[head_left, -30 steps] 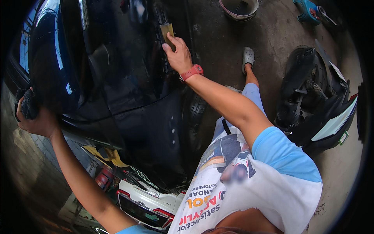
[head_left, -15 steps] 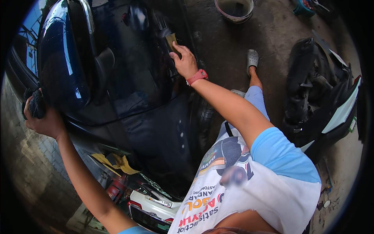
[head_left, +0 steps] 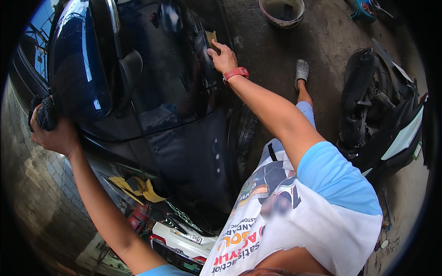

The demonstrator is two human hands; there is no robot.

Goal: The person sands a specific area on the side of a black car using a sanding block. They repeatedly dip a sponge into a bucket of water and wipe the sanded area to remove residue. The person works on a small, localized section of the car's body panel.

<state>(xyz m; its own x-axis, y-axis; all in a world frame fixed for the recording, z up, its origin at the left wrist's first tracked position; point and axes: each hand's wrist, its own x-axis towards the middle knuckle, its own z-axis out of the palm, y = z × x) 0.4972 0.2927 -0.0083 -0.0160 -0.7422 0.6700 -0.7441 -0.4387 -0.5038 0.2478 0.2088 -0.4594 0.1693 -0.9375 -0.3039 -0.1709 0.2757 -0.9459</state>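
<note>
A glossy dark car fills the left and middle. Out to the right, my right hand presses a folded tan piece of sandpaper on the car's dark side panel, its fingertips over the paper. A red watch sits on that wrist. At far left, my left hand is closed round a bunched black cloth, beside the car's edge by the blue-reflecting rounded part. The underside of the sandpaper is hidden.
Yellowish sheets lie at the car's near edge. A white car stands beyond them. On the floor at right are a bucket, a teal container and a partly stripped black motorcycle. A tyre sits by my legs.
My right hand has slid the sandpaper a little farther away along the panel. The left hand keeps its grip on the cloth. The whole view has shifted slightly.
</note>
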